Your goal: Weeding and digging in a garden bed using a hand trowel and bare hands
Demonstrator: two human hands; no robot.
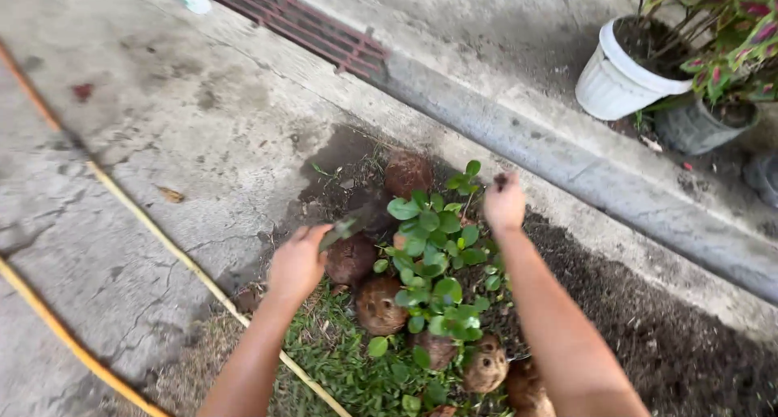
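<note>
On the cracked grey concrete ground [162, 125], a small green round-leaved plant [433, 263] stands in dark loose soil [648, 336], ringed by brown fibrous coconut husks [381, 305]. The left hand [298, 263] pinches a green leaf over one husk, and the right hand [504, 204] is closed on a dark crumb of soil just beside the plant. It looks like tidying around the plant; the next move would need gentle fingers near the stems.

White ribbed pot [613, 83], grey pot [695, 125], rusty drain grate [300, 24], yellow hose [146, 222] on cracked concrete [146, 117].
</note>
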